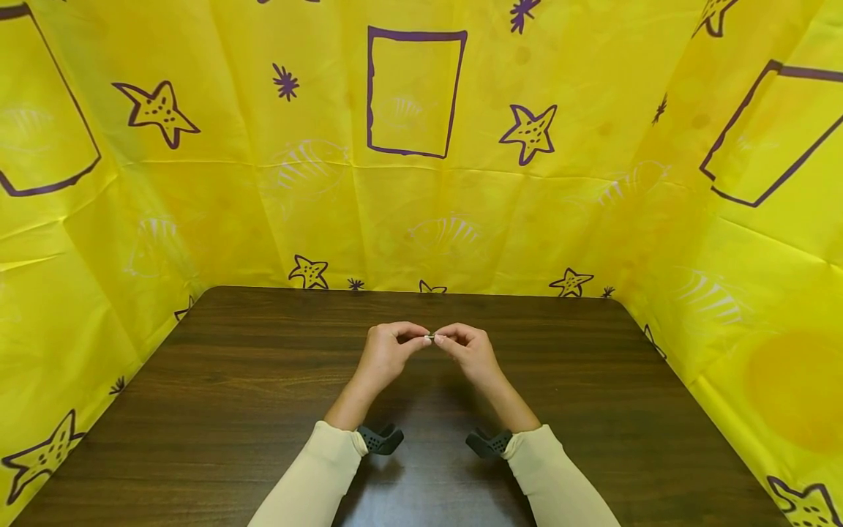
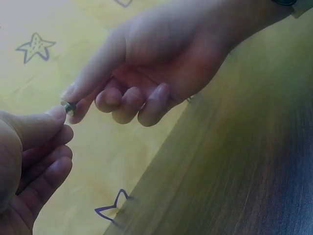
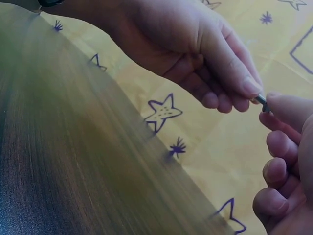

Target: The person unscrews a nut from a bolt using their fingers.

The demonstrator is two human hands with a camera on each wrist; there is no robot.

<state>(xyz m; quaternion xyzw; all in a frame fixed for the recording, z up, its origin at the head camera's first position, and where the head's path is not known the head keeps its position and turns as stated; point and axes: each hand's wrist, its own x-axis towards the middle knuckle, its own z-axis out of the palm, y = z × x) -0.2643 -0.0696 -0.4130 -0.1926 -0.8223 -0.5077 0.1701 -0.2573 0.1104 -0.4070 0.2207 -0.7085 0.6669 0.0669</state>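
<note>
A small, shiny metal cylinder (image 1: pixel 430 336) spans the short gap between both hands, held up over the table. My left hand (image 1: pixel 385 351) pinches one end of it between thumb and index finger. The other end is in the thumb-and-finger pinch of my right hand (image 1: pixel 476 353). In the left wrist view, the metal cylinder (image 2: pixel 68 106) shows a pale, brassy end and a darker side. Seen from the right wrist, the cylinder (image 3: pixel 261 102) looks dark and slim, with fingertips covering much of it. The remaining fingers of each hand curl loosely below.
The dark wood-grain table (image 1: pixel 217 410) stretches below both hands. Yellow cloth (image 1: pixel 421 197) with purple stars and fish drawings hangs behind it and along both sides. Each wrist wears a dark strap (image 1: pixel 382 439) just at the cream sleeve's cuff.
</note>
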